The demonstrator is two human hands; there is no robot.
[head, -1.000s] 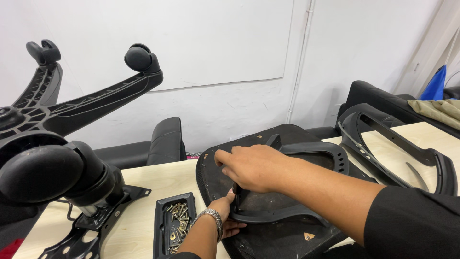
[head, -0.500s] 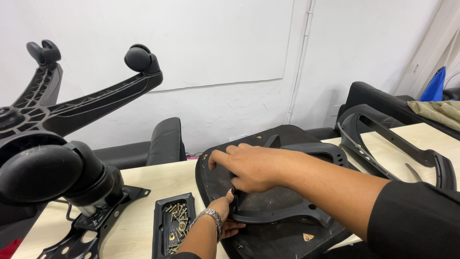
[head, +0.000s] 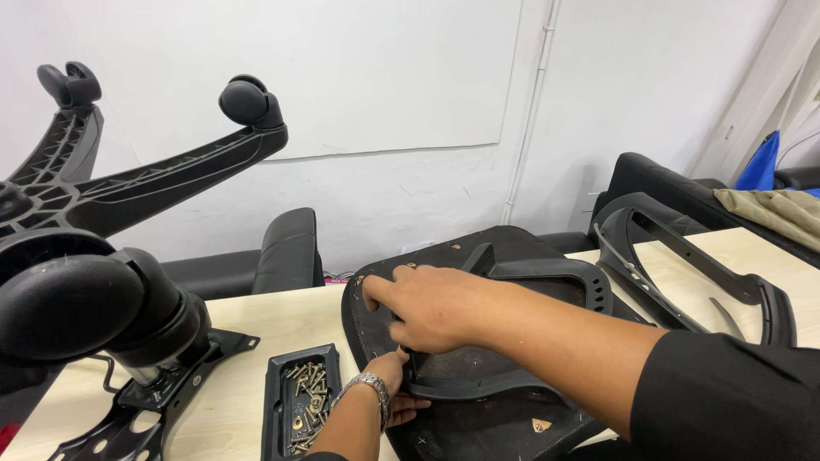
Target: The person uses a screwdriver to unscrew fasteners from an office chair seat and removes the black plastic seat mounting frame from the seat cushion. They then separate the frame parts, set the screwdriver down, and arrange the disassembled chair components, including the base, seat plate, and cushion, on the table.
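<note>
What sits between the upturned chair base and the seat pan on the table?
Head view: a black screw tray lies on the wooden table between the chair base and the seat pan, beside the left hand.

1. The seat [head: 444, 256] is black.
2. The armrest [head: 512, 273] is black.
3. The tray [head: 278, 401] is black, with gold screws [head: 306, 401].
4. The table [head: 256, 324] is light wood.
5. The watch [head: 369, 386] is silver.
6. The wall [head: 384, 77] is white.
</note>
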